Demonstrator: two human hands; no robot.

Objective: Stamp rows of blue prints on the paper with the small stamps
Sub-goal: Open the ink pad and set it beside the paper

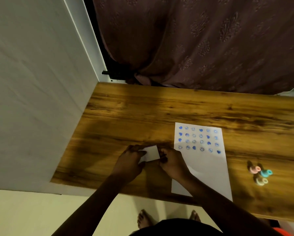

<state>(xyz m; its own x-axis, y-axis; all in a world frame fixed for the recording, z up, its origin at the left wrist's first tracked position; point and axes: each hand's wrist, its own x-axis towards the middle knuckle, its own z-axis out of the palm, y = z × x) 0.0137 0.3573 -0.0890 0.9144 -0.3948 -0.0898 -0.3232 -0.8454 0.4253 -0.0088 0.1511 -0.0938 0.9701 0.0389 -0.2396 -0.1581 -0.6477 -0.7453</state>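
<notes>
a small white box (151, 153) is gripped between the left hand (131, 161) and right hand (171, 161). it is best held level, clear of the paper (209, 167), so wet prints (200, 139) are not smudged.

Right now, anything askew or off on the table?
Mostly tidy. The paper sits slightly rotated against the table edge. Both hands hold a small white object rather than the three stamps, which stand untouched.

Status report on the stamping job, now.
Left hand and right hand both grip a small white box left of the paper. Four rows of blue prints done. Three stamps lie untouched at right. Nothing obstructing.
</notes>
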